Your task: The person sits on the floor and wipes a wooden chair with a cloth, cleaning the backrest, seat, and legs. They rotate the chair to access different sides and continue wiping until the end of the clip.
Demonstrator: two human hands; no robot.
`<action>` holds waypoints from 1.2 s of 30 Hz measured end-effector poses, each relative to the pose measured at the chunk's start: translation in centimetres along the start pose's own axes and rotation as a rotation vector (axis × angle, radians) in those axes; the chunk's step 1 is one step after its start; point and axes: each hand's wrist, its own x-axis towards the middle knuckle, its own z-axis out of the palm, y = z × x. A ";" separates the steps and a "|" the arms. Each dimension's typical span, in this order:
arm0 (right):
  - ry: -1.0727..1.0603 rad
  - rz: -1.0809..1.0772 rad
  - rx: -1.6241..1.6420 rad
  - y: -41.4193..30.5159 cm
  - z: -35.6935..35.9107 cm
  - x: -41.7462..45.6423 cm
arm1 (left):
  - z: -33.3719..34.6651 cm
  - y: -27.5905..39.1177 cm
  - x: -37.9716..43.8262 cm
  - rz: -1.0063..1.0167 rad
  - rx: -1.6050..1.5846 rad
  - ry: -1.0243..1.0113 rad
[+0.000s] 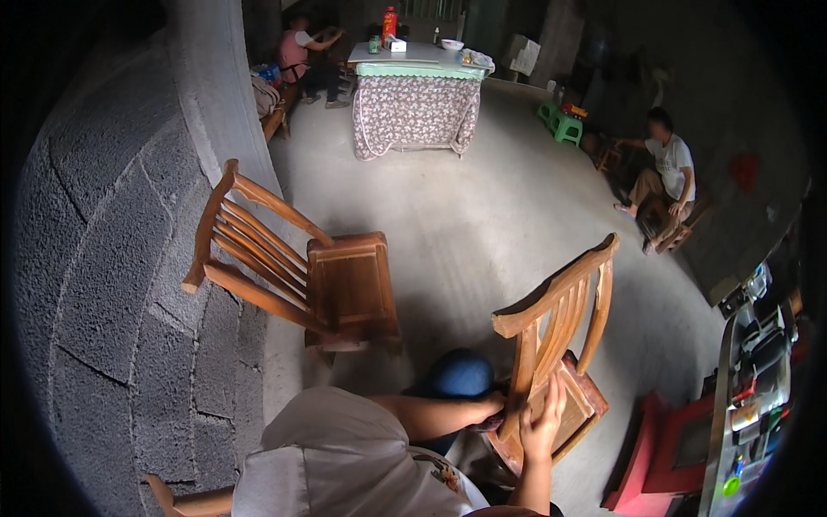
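A wooden chair point(555, 297) with a slatted back stands before me at the right. My left hand point(492, 408) is low beside one of its back posts, closed around a dark, bunched item that looks like a cloth point(488, 424). The post hides part of that hand. Over the chair seat point(574, 413), my right hand point(543, 417) has its fingers stretched out against the lower ends of the slats, thumb apart. Whether it presses on the wood is hard to tell.
A second wooden chair point(352, 284) stands left, near a block wall point(97, 278). Ahead is a cloth-covered table point(417, 113). Two people sit farther off, one back left point(297, 52), one right point(672, 161). Green stools point(567, 129) and a red cabinet point(672, 439) are on the right.
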 end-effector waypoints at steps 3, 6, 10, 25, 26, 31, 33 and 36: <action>0.028 0.503 0.239 5.4 -0.8 -9.3 | 0.1 -0.9 0.0 0.015 -0.020 0.034; 0.032 0.742 0.286 9.7 0.5 -18.8 | 0.3 -0.5 -0.5 0.050 0.328 0.084; -0.024 0.644 0.213 8.8 2.5 -21.2 | -1.8 -2.2 -0.3 0.021 0.564 0.318; -0.187 1.056 1.530 7.6 0.8 -20.1 | 12.0 0.4 -14.3 0.076 2.234 -0.668; -0.111 1.057 1.494 7.0 1.1 -19.7 | 11.9 1.0 -14.2 0.106 2.325 -0.617; 0.338 0.921 1.507 4.4 -1.3 -14.5 | 15.5 14.1 -17.2 1.101 1.401 -0.322; 0.350 0.738 1.363 1.2 -3.8 -8.3 | 15.2 19.8 -17.3 1.336 1.282 -0.042; 0.083 0.426 1.125 -2.1 -4.0 0.4 | 13.9 23.1 -16.1 1.155 1.164 0.169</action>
